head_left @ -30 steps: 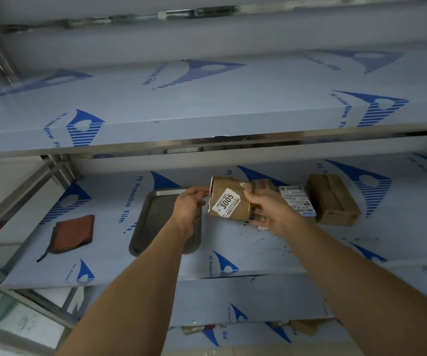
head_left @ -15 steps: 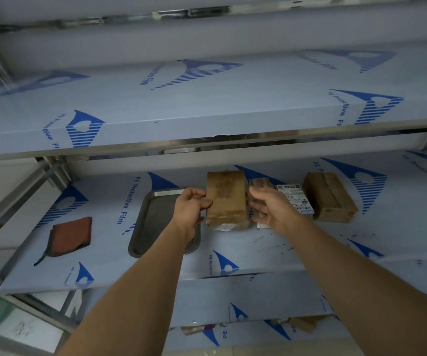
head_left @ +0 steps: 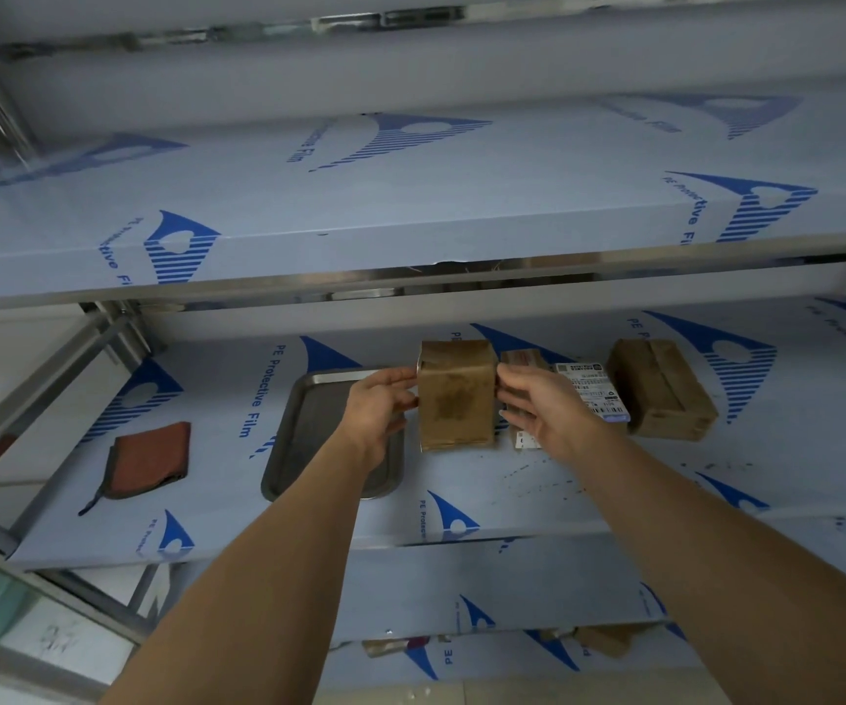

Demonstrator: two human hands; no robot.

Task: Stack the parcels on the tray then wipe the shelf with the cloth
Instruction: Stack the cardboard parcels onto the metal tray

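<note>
Resting between both hands (head_left: 461, 412), brown parcel (head_left: 456, 399).

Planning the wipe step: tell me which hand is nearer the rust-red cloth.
Left. The left hand is over the metal tray, right of the cloth; the right hand is farther right.

The parcel (head_left: 456, 396) has turned, its label now hidden.

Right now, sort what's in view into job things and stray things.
Job: held parcel, left hand, right hand, labelled parcel, far parcel, tray, cloth, shelf.
Stray: boxes on the bottom shelf.
</note>
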